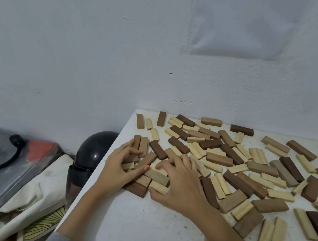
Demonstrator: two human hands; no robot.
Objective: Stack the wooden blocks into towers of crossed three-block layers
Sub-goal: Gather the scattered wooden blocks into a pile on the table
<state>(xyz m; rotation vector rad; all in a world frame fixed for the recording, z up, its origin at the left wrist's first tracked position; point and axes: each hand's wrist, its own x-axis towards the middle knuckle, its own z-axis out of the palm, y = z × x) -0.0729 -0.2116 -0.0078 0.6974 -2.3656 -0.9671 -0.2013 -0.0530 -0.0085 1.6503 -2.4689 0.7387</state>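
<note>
Fingers (187, 159), right hand (179, 185): bent over the low stack (158, 176), thumb pressed to the near end of a pale block, gripping the pile from both sides. Fingers (132, 143), left hand (119, 167): curved among brown blocks at the stack's left side, thumb tip touching a pale block; whether they clutch or merely steady cannot be told. Table (135, 224): white, bare patch nearest the person. Low stack: a few blocks deep, layers uneven, close to the table's left edge, under both hands. Loose blocks (246, 166): pale, tan and dark, strewn to the right and on towards the wall, several touching the stack and the right forearm. Helmet (96, 147) and cloth bag (38, 192): below, past the left edge. Hazards, as judged: a push leftward could tip blocks off the edge onto the helmet; a forearm sweep could drag loose blocks into the stack; skewed lower layers would likely let any tower lean and topple; crowding neighbours leave little room to square a layer
</note>
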